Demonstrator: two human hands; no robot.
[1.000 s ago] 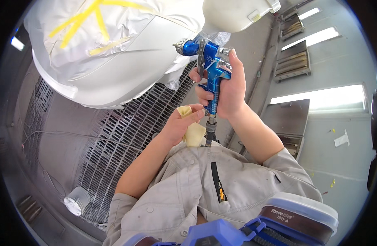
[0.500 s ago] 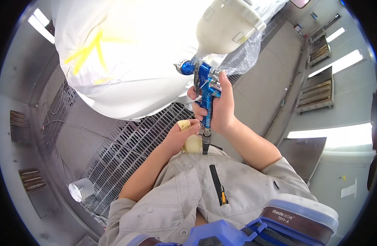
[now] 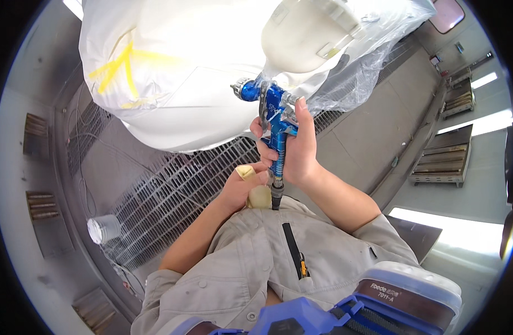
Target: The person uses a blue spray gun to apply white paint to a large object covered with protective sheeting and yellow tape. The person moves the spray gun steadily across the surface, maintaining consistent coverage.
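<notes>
A blue spray gun [image 3: 277, 117] with a translucent white paint cup [image 3: 306, 36] on top is gripped in my right hand [image 3: 299, 148]. My thumb lies up along its back, fingers are round the handle and near the trigger, and its nozzle points left. Close beside the gun's lower end, my left hand [image 3: 242, 187] is closed on a pale yellow cloth [image 3: 258, 195], part of which hangs below the fingers. Beyond the gun stands a large white car body [image 3: 172, 120], partly covered in plastic sheeting [image 3: 354, 84] and marked with yellow tape strips [image 3: 128, 58].
Metal floor grating [image 3: 178, 184] runs under the car. At the left stand a white bucket [image 3: 104, 229] and a thin hose [image 3: 89, 195] on the floor. Wall vents [image 3: 443, 156] line the right side. A blue respirator [image 3: 301, 318] shows at the lower edge.
The view has turned slightly, so the car and walls sit differently in the picture. Both hands keep their holds, with the gun and cloth almost in the same place before me.
</notes>
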